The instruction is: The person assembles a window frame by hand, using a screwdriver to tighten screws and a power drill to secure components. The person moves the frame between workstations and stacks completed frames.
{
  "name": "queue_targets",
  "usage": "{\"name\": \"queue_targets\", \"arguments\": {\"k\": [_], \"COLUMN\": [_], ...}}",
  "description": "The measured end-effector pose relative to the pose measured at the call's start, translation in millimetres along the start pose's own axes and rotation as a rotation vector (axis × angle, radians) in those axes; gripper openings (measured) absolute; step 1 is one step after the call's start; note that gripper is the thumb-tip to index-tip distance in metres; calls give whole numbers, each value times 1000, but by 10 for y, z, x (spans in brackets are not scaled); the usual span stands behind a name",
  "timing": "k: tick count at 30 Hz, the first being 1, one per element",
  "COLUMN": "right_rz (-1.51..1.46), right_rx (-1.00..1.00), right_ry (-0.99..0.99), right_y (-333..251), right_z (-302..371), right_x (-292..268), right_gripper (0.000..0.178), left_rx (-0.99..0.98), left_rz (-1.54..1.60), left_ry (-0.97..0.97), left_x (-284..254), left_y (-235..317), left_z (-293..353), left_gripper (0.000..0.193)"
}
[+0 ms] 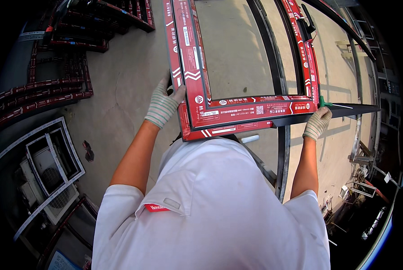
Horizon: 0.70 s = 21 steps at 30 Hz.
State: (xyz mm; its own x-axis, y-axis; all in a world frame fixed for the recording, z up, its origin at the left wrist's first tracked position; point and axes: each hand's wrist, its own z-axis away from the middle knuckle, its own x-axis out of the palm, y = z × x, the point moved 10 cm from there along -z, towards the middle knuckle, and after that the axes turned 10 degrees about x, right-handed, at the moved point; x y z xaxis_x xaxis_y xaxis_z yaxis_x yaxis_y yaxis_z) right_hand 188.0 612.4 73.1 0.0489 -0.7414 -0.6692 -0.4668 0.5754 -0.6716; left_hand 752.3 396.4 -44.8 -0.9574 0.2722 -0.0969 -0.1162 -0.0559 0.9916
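Concrete workshop floor [120,90] below, a window frame [237,110] wrapped in red protective film held up between two gloved hands.

Left hand [163,105] wraps closed around the frame's left upright near its lower corner; right hand [317,122] is curled shut on a green-handled tool [327,104] at the frame's lower right corner, its thin tip pointing away to the right. More red-filmed frames [44,90] lie stacked well out past the left hand, and white frames [53,166] sit lower on that side, near the left elbow.

window frame [237,112]: top cut off by edge | green tool [323,103]: mostly hidden behind frame
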Motion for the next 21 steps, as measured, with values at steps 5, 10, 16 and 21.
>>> {"name": "queue_targets", "arguments": {"k": [5,10,16,21], "right_rz": [114,190,172,128], "right_rx": [-106,-214,-389,-401], "right_ry": [-59,-67,-85,-102], "right_y": [-232,-46,-340,-426], "right_z": [-293,-353,-268,-304], "right_x": [373,656,700,727], "right_gripper": [38,31,21,14], "left_rx": [-89,-216,-251,-253], "left_rz": [36,4,-6,-72], "left_ry": [50,12,14,-7], "left_x": [55,104,138,119], "left_y": [19,152,136,140], "left_z": [338,646,792,767], "left_gripper": [84,82,79,74]}}
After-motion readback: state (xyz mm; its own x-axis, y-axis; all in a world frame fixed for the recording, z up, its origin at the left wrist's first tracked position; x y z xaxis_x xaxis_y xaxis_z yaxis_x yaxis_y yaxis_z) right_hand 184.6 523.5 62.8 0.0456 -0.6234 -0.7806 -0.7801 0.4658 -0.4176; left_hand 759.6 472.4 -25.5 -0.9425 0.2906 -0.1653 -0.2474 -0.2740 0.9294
